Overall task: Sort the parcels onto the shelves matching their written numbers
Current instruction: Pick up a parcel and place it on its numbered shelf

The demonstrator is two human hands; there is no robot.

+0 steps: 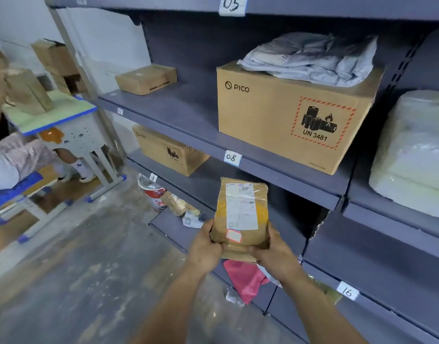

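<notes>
Gripping brown parcel [240, 214] by lower corners: left hand [204, 247], right hand [275, 254], both curled round it. Label side faces camera, probably to read number. Parcel lower centre of frame, before shelves [188, 112]. Red-bordered sticker [234, 235]: writing too blurred. Tag 08 [232, 158] above; tag 05 [232, 4] top; tag 16 [347, 291] lower right. Cardboard box [288, 115] right of centre: PICO, UN 3481.

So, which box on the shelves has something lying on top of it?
The big PICO box above the 08 tag: grey bags lie on it. The small box and lower PICO box carry nothing.
</notes>
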